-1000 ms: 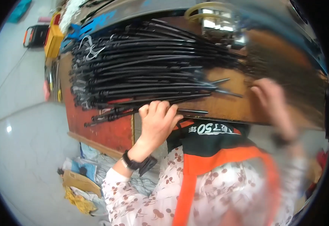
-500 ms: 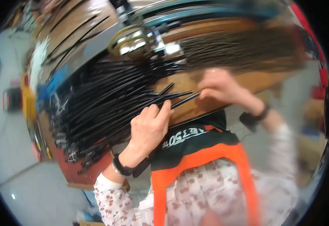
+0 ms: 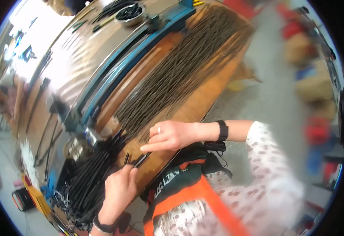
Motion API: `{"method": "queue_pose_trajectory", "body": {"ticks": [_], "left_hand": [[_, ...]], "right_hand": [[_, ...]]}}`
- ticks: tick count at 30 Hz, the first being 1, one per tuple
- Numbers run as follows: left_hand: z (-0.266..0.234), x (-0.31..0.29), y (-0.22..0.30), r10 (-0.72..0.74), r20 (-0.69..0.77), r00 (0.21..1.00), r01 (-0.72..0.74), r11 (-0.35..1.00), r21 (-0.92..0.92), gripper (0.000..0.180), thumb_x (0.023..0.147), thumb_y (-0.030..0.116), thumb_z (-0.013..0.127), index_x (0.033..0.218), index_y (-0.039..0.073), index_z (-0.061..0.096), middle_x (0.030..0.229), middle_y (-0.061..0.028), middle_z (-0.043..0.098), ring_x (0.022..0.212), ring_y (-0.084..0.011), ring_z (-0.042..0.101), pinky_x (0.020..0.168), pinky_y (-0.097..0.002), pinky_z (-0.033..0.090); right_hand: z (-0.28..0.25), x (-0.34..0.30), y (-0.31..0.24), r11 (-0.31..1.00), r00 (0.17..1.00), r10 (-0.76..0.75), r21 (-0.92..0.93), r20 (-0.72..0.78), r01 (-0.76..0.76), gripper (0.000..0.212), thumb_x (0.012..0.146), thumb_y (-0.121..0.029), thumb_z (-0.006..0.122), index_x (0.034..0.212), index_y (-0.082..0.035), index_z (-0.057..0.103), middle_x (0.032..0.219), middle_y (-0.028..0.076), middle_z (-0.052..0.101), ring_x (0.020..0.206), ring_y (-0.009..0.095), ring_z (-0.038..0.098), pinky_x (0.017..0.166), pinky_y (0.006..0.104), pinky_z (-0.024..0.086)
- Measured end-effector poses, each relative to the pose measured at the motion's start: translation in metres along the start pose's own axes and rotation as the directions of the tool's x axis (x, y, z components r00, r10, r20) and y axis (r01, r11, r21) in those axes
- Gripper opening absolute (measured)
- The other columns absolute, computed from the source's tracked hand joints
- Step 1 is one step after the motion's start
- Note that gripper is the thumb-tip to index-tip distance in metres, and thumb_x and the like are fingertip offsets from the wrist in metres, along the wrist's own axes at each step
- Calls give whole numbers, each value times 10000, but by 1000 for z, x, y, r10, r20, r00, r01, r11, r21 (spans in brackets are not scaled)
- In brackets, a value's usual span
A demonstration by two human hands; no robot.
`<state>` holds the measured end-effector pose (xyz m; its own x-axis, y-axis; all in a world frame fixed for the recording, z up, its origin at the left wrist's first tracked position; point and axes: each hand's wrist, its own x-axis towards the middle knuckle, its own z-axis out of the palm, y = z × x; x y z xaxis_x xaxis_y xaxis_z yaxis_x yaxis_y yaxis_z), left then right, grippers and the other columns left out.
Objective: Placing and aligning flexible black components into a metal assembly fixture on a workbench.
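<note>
My left hand (image 3: 119, 188) is closed around a black tube (image 3: 141, 160), whose end sticks out past the thumb. A shorter black tube end (image 3: 126, 158) stands up beside it. Just above the held tube's end is my right hand (image 3: 170, 136), with its fingers curled and thumb stretched toward the left. Whatever it pinches, if anything, is hidden. Many black tubes (image 3: 89, 181) lie in a pile left of my left hand. Beyond my right hand, a long bundle of thin dark rods (image 3: 172, 74) stretches across the wooden table (image 3: 197, 106).
A blue metal rail (image 3: 113, 80) runs behind the rods, with a small machine (image 3: 77, 147) at its near end. A metal bowl (image 3: 129, 13) of dark pieces stands at the back. Another person (image 3: 12, 94) is at the far left. A yellow tool (image 3: 38, 196) is beside the pile.
The view has swung toward the right, bringing the whole rod bundle into sight. My left hand still grips a tube. My right hand stays near its end, now with the thumb stretched out.
</note>
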<state>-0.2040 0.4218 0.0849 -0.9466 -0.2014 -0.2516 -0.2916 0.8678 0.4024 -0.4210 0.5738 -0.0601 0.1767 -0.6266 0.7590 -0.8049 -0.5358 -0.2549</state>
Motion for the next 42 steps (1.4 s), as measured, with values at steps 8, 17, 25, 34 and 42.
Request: {"method": "queue_pose_trajectory", "body": {"ticks": [8, 17, 25, 34, 42], "left_hand": [[-66, 36, -1, 377, -328, 866, -175, 844, 507, 383, 891, 17, 637, 1270, 30, 589, 860, -162, 575, 792, -380, 623, 674, -458, 515], [-49, 70, -33, 468, -269, 842, -196, 729, 655, 589, 844, -9, 604, 1418, 124, 588, 794, -103, 526, 731, -289, 584, 674, -425, 501], [-95, 62, -46, 454, -488, 745, -65, 778, 624, 377, 833, 17, 662, 1206, 48, 617, 767, -96, 526, 721, -292, 579, 651, -416, 484], [-140, 31, -90, 387, -537, 750, 63, 766, 640, 352, 815, 75, 734, 1166, 106, 727, 705, -72, 457, 642, -259, 524, 554, -390, 424], [-130, 6, -106, 372, -537, 757, 6, 818, 575, 379, 815, 84, 749, 1191, 128, 729, 701, -75, 456, 638, -252, 530, 565, -400, 437]], "right_hand": [[-59, 12, 44, 840, 877, 411, -272, -247, -470, 613, 834, -277, 808, 1388, -105, 609, 1024, 129, 729, 854, 266, 718, 669, 352, 594], [-82, -7, 71, 533, 687, 676, -468, -264, -705, 520, 829, -324, 819, 1271, -84, 685, 927, 152, 738, 809, 267, 726, 706, 354, 584], [-56, 55, 78, 827, 842, 377, -269, -387, -494, 634, 814, -254, 831, 1383, -80, 613, 785, 107, 669, 695, 229, 667, 631, 343, 536], [-30, 142, 93, 889, 943, 233, -340, -238, -306, 617, 782, -337, 838, 1318, -89, 659, 780, 75, 696, 628, 210, 683, 564, 335, 545], [13, 184, 73, 977, 970, 57, -186, -237, -103, 446, 842, -308, 806, 1213, -76, 724, 699, 46, 651, 533, 188, 615, 491, 286, 503]]}}
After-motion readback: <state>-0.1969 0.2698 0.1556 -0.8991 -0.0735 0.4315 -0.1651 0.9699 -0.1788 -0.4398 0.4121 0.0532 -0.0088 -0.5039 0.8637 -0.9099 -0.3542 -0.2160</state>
